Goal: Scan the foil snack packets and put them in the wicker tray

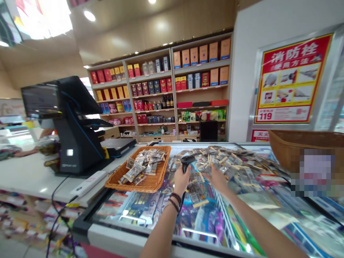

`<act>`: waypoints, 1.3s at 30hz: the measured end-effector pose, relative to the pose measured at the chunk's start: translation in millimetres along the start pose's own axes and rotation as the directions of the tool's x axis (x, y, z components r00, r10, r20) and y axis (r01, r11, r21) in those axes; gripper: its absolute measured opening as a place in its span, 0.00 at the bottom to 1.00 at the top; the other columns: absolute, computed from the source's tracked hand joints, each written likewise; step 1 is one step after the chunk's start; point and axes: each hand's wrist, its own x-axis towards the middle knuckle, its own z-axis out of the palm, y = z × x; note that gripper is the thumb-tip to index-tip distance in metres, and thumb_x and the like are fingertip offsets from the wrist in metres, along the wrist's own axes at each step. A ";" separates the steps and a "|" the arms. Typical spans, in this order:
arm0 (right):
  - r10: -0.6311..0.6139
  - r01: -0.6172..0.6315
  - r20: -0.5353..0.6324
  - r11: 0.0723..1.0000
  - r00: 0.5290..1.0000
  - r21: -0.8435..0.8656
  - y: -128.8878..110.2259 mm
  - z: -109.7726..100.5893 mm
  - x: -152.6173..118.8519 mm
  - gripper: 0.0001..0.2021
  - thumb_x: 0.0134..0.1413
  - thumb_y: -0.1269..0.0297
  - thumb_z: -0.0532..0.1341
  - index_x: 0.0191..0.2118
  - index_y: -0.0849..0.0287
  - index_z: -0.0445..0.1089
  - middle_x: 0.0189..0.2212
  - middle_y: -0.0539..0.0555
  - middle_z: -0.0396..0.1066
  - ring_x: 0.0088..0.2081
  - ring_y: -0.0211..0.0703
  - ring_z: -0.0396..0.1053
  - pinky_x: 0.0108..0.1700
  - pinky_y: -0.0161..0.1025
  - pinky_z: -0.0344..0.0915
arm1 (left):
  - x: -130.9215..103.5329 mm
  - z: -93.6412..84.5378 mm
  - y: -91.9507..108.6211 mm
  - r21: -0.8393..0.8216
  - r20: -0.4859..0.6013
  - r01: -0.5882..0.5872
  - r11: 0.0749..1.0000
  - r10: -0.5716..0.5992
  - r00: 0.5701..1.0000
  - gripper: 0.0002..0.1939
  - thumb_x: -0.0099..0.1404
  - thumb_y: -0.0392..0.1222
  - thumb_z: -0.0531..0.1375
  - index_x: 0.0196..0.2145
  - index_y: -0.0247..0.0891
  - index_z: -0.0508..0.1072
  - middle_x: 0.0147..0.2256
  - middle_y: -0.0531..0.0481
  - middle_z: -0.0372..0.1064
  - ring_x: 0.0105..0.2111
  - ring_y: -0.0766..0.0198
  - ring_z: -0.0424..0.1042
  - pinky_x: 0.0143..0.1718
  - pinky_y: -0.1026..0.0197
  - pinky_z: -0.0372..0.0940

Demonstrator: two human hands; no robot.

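My left hand [182, 180], with beaded bracelets on its wrist, is wrapped round a black handheld scanner [188, 159] above the glass top of a display freezer [129, 229]. My right hand [217, 178] reaches among small clear packets [239, 161] spread over the glass; its fingers look apart, and I make out nothing held in them. More packets [137, 172] lie in an orange wicker basket [161, 175] left of my hands. A few packets [197, 195] rest on the glass between my wrists.
A black point-of-sale terminal [77, 129] and a flat scale [118, 145] stand on the white counter [16, 175] at left. Beside them lies a power strip [90, 182] with cables. A brown basket [285, 150] sits at right. Shelves of boxes [154, 87] line the back.
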 end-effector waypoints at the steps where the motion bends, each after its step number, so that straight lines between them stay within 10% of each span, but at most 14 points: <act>1: 0.021 -0.021 0.006 1.000 1.000 0.015 -6.1 7.9 7.3 0.23 0.70 0.57 0.62 0.62 0.67 0.69 0.47 0.71 0.82 0.53 0.63 0.80 0.54 0.48 0.72 | 0.6 2.2 -1.9 0.002 0.009 0.007 1.000 -0.007 1.000 0.20 0.70 0.61 0.60 0.30 0.43 0.65 0.20 0.56 0.64 0.19 0.64 0.69 0.25 0.63 0.63; 6: 0.140 -0.118 -0.026 0.911 0.990 0.395 4.0 36.8 33.8 0.19 0.66 0.61 0.61 0.59 0.62 0.71 0.51 0.68 0.82 0.54 0.60 0.81 0.56 0.51 0.74 | 2.3 2.5 -11.7 -0.059 0.025 0.037 0.998 -0.035 0.999 0.25 0.66 0.68 0.61 0.29 0.43 0.65 0.19 0.56 0.63 0.18 0.64 0.67 0.24 0.63 0.62; 11: 0.230 0.018 -0.155 0.505 0.961 0.863 19.5 50.2 45.4 0.28 0.44 0.41 0.72 0.47 0.55 0.76 0.45 0.64 0.84 0.51 0.65 0.82 0.54 0.59 0.77 | -0.8 -1.1 -12.9 -0.096 0.022 -0.025 0.995 0.027 0.999 0.26 0.65 0.70 0.60 0.29 0.43 0.65 0.18 0.55 0.64 0.18 0.63 0.67 0.24 0.62 0.61; 14: 0.245 0.043 -0.157 0.415 0.957 0.909 12.6 50.3 43.1 0.30 0.36 0.37 0.74 0.40 0.54 0.77 0.39 0.63 0.85 0.45 0.66 0.83 0.53 0.62 0.78 | -3.9 -1.3 -10.7 -0.085 0.029 -0.061 0.995 0.063 0.998 0.26 0.65 0.69 0.59 0.30 0.43 0.65 0.19 0.55 0.64 0.19 0.63 0.67 0.23 0.62 0.61; 39: 0.250 0.063 -0.197 0.459 0.948 0.886 3.2 43.8 35.2 0.33 0.34 0.33 0.75 0.39 0.56 0.80 0.38 0.63 0.85 0.45 0.68 0.84 0.53 0.64 0.78 | -9.2 -2.7 -3.7 -0.037 0.082 -0.137 0.990 0.140 0.987 0.28 0.64 0.72 0.58 0.30 0.42 0.68 0.18 0.54 0.64 0.18 0.64 0.66 0.24 0.62 0.59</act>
